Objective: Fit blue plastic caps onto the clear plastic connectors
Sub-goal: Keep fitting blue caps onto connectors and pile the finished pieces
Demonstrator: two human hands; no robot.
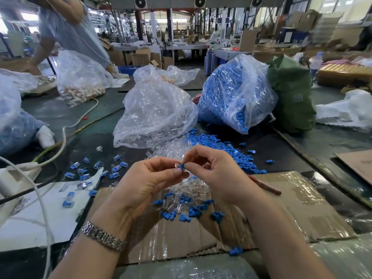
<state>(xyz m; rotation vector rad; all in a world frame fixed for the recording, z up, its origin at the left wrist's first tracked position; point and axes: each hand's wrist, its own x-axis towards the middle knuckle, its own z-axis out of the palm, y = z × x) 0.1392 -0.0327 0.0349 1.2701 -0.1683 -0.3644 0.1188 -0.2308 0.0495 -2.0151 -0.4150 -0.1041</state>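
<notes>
Blue against clear: a small ridged cap [182, 166] sits pinched between the fingertips of both hands, held above the work surface near the middle of the scene. The left hand [149, 178] curls thumb and forefinger round it from the left; the right hand [209, 168] nips it from the right with thumb and forefinger, other fingers loosely bent. A glassy connector [177, 165] shows at the cap's left edge, touching it; how far the two are joined cannot be told.

Below the hands lies a heap of clear connectors [181, 190] mixed with loose caps [193, 211] on flattened brown cardboard [291, 208], partly covered in glossy tape. Finished pieces [80, 175], clear bodies with blue ends, lie scattered to the left, some on a white sheet [30, 224] whose dark print is too blurred to read.

Farther off, a crinkled transparent bag [153, 109] holds connectors, and to its right another bag [235, 91] bulges with blue caps, which spill in a pile [217, 146] towards the hands. A green sack [291, 93] leans behind it. A metal link watchband [103, 236] circles the left wrist. White cable [64, 137] trails along the left side. A reddish pencil-like stick [265, 185] rests on the cardboard, right of the hands. No readable writing shows anywhere.
</notes>
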